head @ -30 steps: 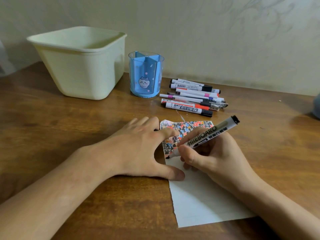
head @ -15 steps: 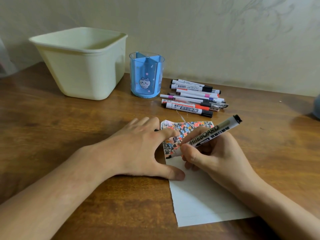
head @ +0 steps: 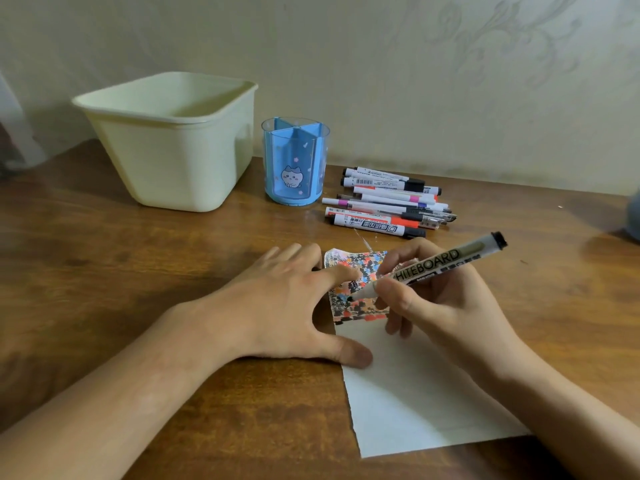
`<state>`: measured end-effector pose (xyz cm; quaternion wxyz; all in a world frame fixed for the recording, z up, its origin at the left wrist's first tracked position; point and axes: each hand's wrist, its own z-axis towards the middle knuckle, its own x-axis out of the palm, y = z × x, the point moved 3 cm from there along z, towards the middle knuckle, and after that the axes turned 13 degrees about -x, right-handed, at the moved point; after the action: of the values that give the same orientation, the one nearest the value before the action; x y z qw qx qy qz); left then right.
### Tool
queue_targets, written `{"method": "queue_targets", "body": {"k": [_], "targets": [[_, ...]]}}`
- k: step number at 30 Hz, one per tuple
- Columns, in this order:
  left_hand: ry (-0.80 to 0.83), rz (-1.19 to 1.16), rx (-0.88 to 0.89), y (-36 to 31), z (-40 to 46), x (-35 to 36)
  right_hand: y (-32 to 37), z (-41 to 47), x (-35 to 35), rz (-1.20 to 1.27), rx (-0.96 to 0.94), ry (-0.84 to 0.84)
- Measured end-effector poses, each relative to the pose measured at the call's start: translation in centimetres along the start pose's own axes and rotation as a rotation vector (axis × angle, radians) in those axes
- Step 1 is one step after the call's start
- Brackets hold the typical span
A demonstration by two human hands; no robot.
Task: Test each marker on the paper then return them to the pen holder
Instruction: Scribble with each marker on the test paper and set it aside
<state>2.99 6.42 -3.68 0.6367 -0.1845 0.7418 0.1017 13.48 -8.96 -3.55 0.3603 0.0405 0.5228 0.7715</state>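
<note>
A white sheet of paper (head: 408,403) lies on the wooden table, its far end covered with coloured scribbles. My left hand (head: 287,303) presses flat on the paper's left edge, fingers spread. My right hand (head: 440,306) grips a whiteboard marker (head: 440,265), uncapped, its tip touching the scribbled patch. Behind the paper lies a pile of several markers and pens (head: 388,206). The blue pen holder (head: 294,161), with a cat picture and inner dividers, stands left of the pile with no markers showing in it.
A cream plastic bin (head: 173,147) stands at the back left, beside the pen holder. The wall runs close behind the table. A grey object (head: 633,216) shows at the right edge. Bare wood (head: 104,258) stretches to the left of my hands.
The marker's tip has shifted slightly over the scribbled patch and its rear end has tilted a little higher. My left hand has stayed on the paper.
</note>
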Motion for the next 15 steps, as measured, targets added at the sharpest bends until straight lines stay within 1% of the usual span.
{"method": "queue_targets", "body": {"k": [3,6,8,11,13,15], "targets": [[0.03,-0.006,-0.014,0.1,-0.1,-0.1,0.1,0.3,-0.6,0.035,0.02,-0.069],[0.047,-0.08,-0.029,0.1,-0.2,-0.4,0.2,0.6,-1.1,0.072,0.065,-0.116],[0.055,-0.191,-0.043,0.4,-0.2,-0.5,0.1,0.8,-1.5,0.119,0.101,-0.142],[0.071,-0.422,-0.093,1.0,0.1,-0.5,0.0,1.0,-1.9,0.191,0.151,-0.21],[0.034,-0.542,-0.144,1.3,0.3,-0.5,0.1,1.1,-2.0,0.251,0.184,-0.245],[-0.059,-0.58,-0.163,1.4,0.6,-0.8,0.4,1.1,-2.2,0.288,0.198,-0.265]]}}
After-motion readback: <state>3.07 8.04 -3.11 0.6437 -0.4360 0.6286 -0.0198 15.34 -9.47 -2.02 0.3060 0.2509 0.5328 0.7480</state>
